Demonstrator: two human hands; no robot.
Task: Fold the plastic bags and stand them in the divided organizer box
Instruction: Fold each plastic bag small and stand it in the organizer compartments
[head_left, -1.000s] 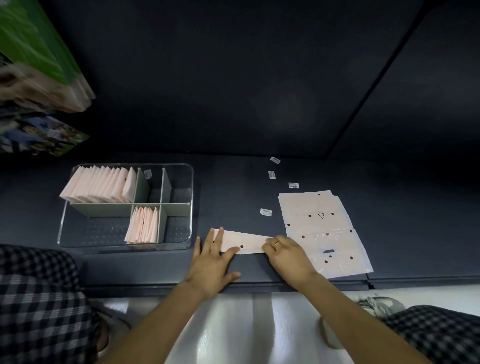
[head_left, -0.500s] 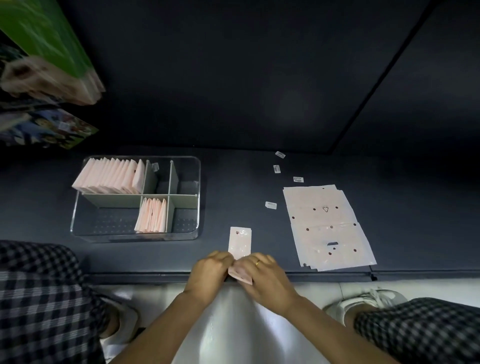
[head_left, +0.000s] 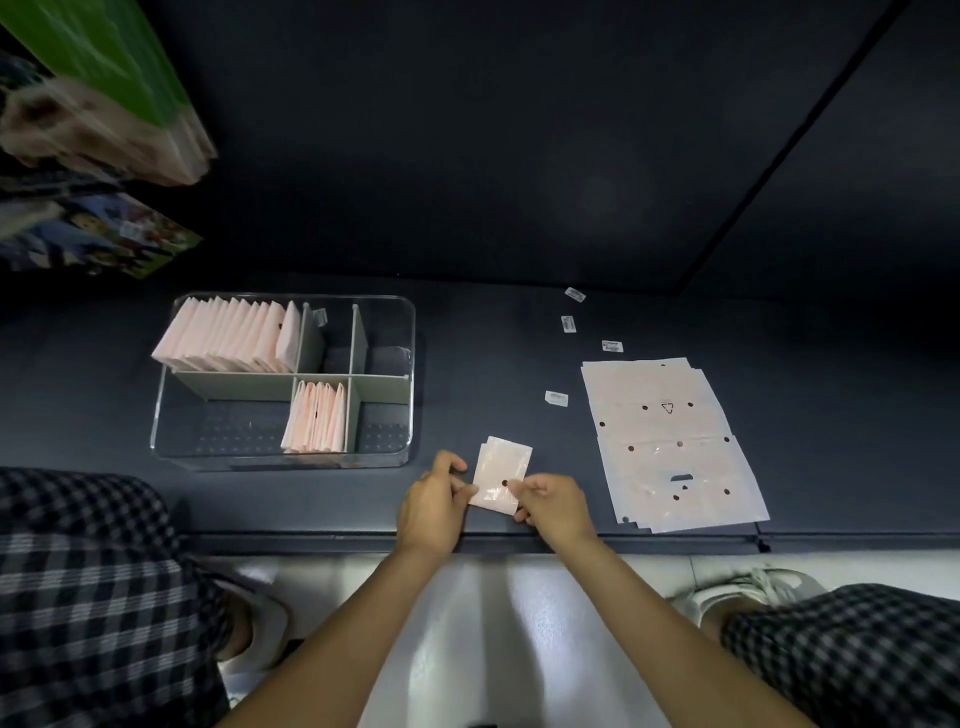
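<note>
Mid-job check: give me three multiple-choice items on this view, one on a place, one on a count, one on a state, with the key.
1. Where does the stack of flat bags lie?
A. right of the hands
B. inside the organizer box
C. on the floor

2. How many compartments of the organizer box hold folded bags?
A. none
B. two
C. four

3. What holds the folded bag?
A. left hand alone
B. nothing
C. both hands, right hand too

Key: 1 A, it lies flat on the dark surface; 2 B, rear-left and front-middle rows; 3 C, fingers pinch both side edges.
</note>
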